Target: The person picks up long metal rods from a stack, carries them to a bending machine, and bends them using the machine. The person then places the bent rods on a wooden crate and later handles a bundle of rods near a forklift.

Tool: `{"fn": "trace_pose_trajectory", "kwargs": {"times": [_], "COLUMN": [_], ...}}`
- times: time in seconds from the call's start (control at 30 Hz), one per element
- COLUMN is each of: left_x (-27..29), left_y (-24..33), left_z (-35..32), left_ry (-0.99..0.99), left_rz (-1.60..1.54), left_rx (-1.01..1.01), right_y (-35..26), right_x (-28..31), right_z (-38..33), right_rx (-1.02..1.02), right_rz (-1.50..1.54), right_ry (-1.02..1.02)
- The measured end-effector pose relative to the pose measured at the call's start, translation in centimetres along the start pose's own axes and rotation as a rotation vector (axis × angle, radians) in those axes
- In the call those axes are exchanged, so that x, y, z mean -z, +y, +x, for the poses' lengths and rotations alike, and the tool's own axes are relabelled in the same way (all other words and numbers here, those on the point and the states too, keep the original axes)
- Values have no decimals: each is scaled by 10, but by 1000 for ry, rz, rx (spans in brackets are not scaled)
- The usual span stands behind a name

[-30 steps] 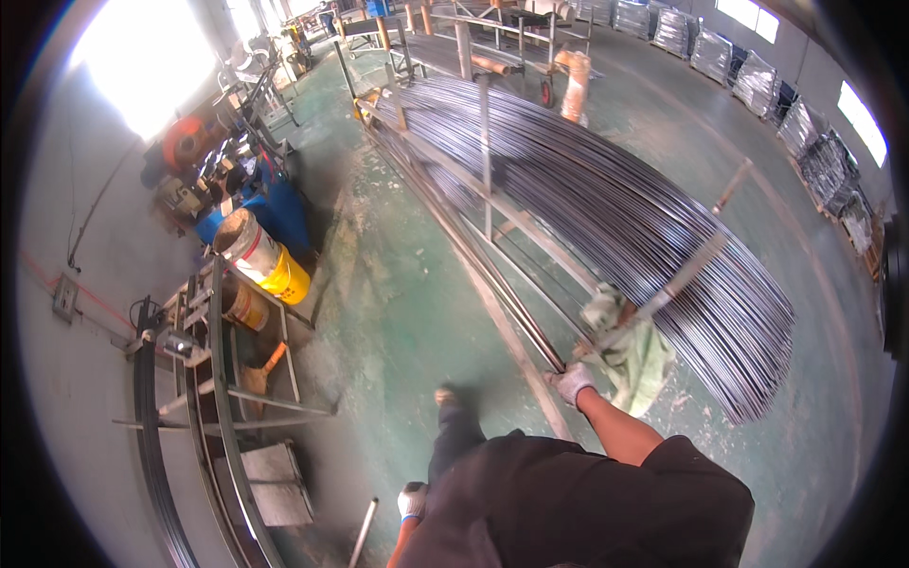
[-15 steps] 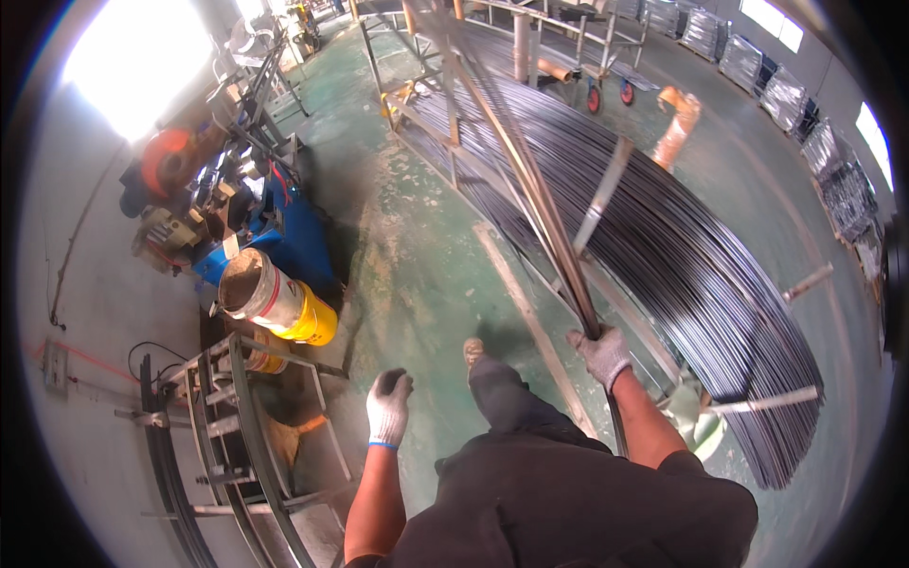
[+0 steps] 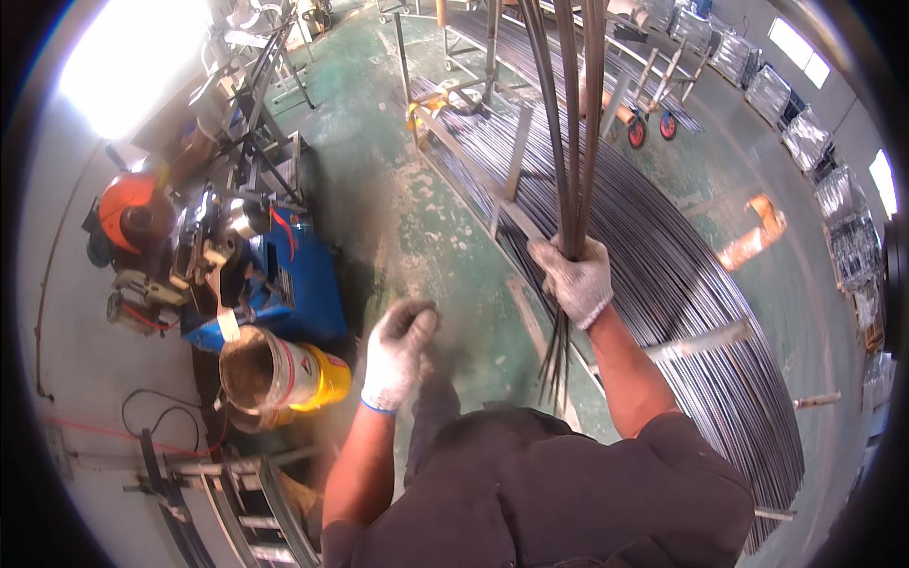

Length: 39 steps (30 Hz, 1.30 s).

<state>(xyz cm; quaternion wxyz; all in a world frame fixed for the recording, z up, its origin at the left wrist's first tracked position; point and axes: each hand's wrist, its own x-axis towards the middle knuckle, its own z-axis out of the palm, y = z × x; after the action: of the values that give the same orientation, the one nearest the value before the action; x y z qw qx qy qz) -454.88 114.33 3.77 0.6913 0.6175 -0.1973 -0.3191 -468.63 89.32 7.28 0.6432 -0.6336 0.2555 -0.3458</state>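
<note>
- A worker's gloved right hand (image 3: pixel 573 275) closed firmly around a bundle of long, thin dark rods (image 3: pixel 592 104), fingers wrapped and thumb across the front.
- The bundle stood steeply in front of the worker, its upper lengths fanning toward the top of the view and its lower ends spreading just below the fist.
- The left hand (image 3: pixel 398 355), gloved in white with a blue cuff edge, hung partly open at the other side, fingers loosely bent, apparently empty and well apart from the rods.
- Behind the bundle, a broad pile of similar metal rods (image 3: pixel 682 275) lay in a low metal rack, curving across the view.
- To the left, a white and yellow bucket (image 3: pixel 328 381) stood near a blue machine base (image 3: pixel 317 275).
- Wheels with red hubs (image 3: pixel 637 133) showed beyond the pile, on a green floor (image 3: pixel 445 222).
</note>
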Motion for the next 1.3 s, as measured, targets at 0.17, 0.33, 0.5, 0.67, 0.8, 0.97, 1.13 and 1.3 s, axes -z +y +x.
{"fn": "trace_pose_trajectory", "kwargs": {"times": [0.17, 0.33, 0.5, 0.67, 0.8, 0.97, 1.13, 1.3], "left_x": [36, 70, 93, 146, 179, 228, 299, 358], "left_y": [111, 209, 273, 291, 297, 331, 363, 374], "left_z": [178, 340, 467, 604, 705, 825, 930, 1083], "left_ry": [-90, -302, -273, -110, 52, 155, 90, 109], "left_rz": [20, 313, -76, -48, 25, 48, 15, 127], "left_rx": [-427, -701, -751, -819, -769, -849, -911, -1033], "right_y": [6, 15, 7, 58, 100, 111, 109, 141], "right_x": [-121, -249, -346, -438, -497, -588, -673, -749], "right_z": [145, 277, 407, 560, 667, 792, 903, 1042], "right_rx": [96, 146, 316, 468, 477, 562, 664, 680], "right_rz": [-151, -173, -203, -211, -118, -97, -86, -43], "right_ry": [-131, -226, -304, -346, -365, -495, -597, -536]}}
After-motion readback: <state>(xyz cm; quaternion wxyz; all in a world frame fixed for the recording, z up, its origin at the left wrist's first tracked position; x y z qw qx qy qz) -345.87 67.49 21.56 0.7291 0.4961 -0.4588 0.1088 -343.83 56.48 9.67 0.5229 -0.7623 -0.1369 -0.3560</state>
